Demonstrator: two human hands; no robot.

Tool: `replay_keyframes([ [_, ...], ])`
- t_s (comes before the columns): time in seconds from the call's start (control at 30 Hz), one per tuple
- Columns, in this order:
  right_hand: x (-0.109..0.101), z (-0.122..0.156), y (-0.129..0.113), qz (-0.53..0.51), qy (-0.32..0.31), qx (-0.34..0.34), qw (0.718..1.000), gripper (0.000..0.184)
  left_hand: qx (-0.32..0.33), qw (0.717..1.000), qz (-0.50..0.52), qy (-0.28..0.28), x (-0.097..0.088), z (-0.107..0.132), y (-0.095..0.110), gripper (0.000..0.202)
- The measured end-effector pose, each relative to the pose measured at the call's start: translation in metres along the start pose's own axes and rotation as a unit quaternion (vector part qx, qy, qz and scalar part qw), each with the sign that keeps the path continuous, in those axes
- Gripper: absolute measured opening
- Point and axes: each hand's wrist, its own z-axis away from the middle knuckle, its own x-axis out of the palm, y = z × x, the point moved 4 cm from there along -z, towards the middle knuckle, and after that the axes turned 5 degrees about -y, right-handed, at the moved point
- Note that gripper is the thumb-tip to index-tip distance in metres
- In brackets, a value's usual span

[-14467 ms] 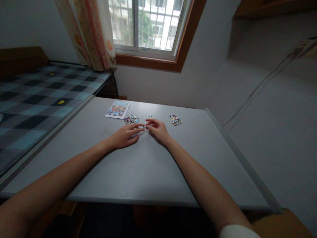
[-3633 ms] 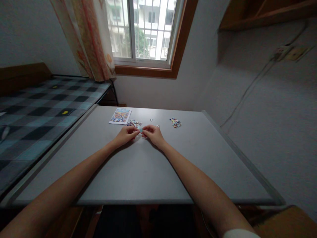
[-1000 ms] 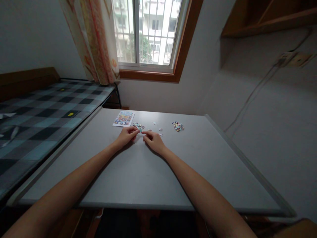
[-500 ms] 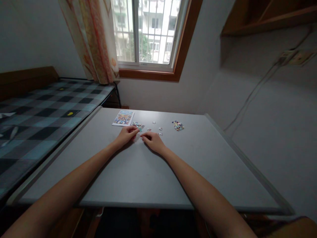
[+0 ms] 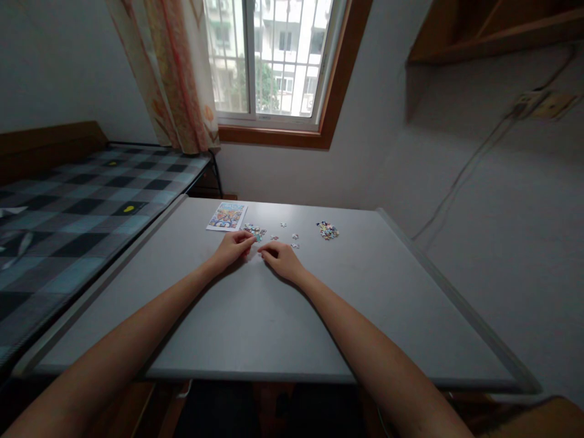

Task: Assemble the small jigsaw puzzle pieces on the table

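Observation:
Both my hands rest on a grey table [image 5: 255,316] near its far side. My left hand [image 5: 232,248] has its fingers curled and pinches a small teal jigsaw piece [image 5: 258,238] at its fingertips. My right hand [image 5: 281,258] lies close beside it, fingers bent and pressed to the tabletop; what is under them is hidden. A pile of jigsaw pieces [image 5: 254,230] lies just beyond my left hand. Single loose pieces [image 5: 294,236] lie beyond my right hand.
A colourful picture card [image 5: 227,216] lies at the table's far left. A second pile of pieces [image 5: 327,230] sits to the far right. A bed with a checked cover [image 5: 68,207] adjoins the table's left edge. Window and curtain [image 5: 182,73] stand behind.
Over the last second my right hand has slid slightly left and toward me, away from the loose pieces. My left hand keeps its pinch in the same spot.

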Motion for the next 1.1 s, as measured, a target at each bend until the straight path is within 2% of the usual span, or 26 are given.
replay_keyframes([
  [1.1,0.0018,-0.0007,0.0005,0.005,-0.005,-0.001,1.000,0.018,-0.003,1.000,0.006,0.001,-0.0023,-0.0010,-0.0055,0.040],
])
